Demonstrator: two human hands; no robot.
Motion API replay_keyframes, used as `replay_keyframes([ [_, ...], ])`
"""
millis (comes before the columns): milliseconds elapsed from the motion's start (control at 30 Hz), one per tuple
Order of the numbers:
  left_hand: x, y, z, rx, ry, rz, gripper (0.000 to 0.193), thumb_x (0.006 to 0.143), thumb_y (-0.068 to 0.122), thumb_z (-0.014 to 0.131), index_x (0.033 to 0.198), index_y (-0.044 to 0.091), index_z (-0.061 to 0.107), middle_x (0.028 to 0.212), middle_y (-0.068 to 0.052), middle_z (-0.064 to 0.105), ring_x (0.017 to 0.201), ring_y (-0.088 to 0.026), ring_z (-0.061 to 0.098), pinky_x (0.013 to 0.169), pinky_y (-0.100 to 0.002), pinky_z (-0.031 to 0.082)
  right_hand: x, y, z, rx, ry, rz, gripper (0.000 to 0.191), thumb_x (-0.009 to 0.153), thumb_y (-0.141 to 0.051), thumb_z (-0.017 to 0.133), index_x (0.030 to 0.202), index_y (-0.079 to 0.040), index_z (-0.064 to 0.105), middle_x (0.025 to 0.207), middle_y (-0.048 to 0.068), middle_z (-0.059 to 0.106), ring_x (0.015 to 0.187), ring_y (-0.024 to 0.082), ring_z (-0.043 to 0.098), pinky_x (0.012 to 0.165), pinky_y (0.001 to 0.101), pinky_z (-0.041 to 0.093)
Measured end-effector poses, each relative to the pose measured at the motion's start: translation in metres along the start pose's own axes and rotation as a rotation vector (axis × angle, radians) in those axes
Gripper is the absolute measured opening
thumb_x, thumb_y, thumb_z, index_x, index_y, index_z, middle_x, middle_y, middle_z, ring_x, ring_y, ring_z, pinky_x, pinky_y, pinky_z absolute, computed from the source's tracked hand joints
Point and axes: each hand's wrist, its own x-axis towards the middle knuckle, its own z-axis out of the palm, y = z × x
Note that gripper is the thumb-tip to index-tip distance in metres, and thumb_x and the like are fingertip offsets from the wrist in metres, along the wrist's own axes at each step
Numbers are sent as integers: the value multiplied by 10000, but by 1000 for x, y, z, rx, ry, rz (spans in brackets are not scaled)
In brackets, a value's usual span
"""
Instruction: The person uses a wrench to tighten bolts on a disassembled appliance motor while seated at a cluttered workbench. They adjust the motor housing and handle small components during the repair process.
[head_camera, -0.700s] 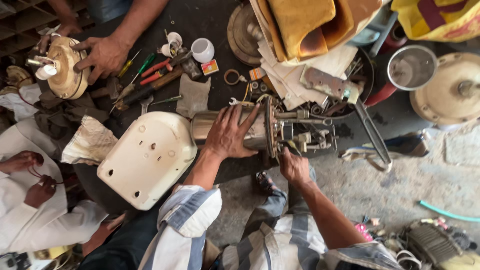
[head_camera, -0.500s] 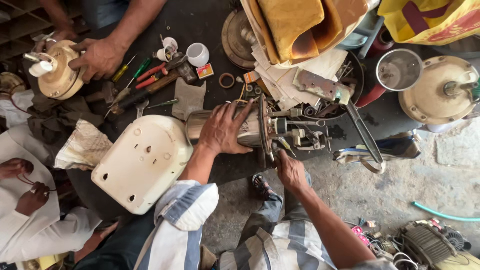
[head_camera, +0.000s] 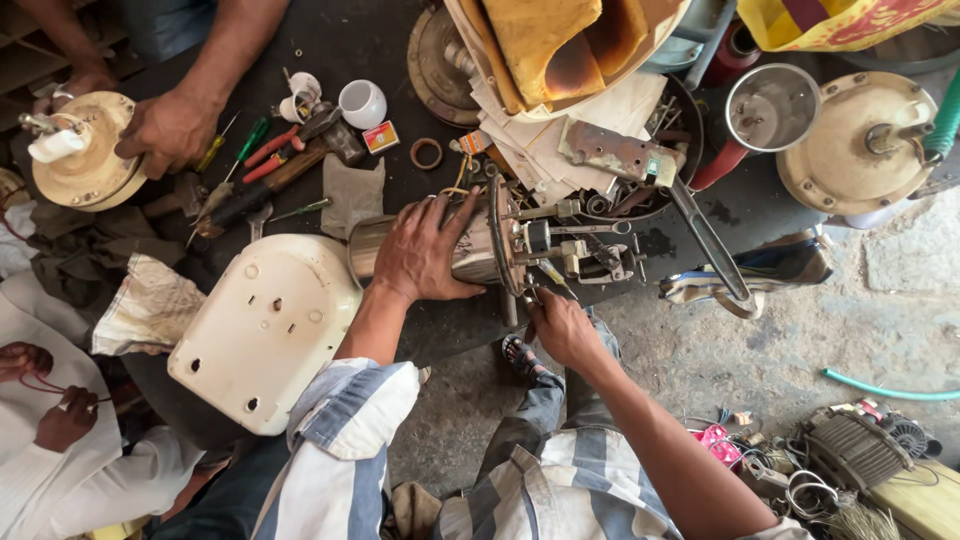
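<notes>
The left hand hides much of the metal motor cylinder.

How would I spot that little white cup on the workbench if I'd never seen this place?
Start at the big cream-coloured plastic cover at the dark workbench's near edge, then look past the scattered screwdrivers toward the far side. The white cup sits there beside a small red box; it is the only round, open-mouthed white thing among those long, thin tools.
</notes>
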Motion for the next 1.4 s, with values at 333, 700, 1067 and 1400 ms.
replay_keyframes([
  [333, -1, 2, 2, 26, -3, 12, 1388, 474, 673, 914, 1588, 153, 270, 1414, -319, 480, 1268, -493, 514, 1087, -577, 388, 24, 3, -1, -332, -127, 71, 255, 1022, -180, 491, 1021, 37, 627, 887, 247, 715, 822, 393, 726, 755, 496, 591],
  [700, -5, 5, 9, 62, 34, 25, 1385, 494, 696, 898, 1597, 133, 279, 1410, -341, 466, 1271, -495, 504, 1116, -564, 383, 17, 48, 24, -461, 174, -161, 212, 1030, -219, 547, 1067, -11, 567, 709, 179, 683, 641, 403, 671, 565, 525, 512],
  [1067, 13, -12, -2, -23, -77, -24, 1379, 471, 694, 910, 1573, 128, 305, 1413, -312, 488, 1279, -488, 489, 1098, -551, 365, -4, 43, 10, -204, 302, -132, 388, 1020, -173, 522, 1380, -30, 523, 761, 233, 681, 710, 457, 649, 612, 541, 486],
  [1400, 25, -22, -11, -121, -162, -50, 1397, 483, 647, 911, 1611, 135, 265, 1435, -273, 487, 1321, -460, 482, 1135, -527, 379, 6, -16, -24, -104, -104, -47, 364, 1018, -155, 432, 1341, -13, 523, 882, 116, 799, 838, 365, 732, 800, 458, 558],
])
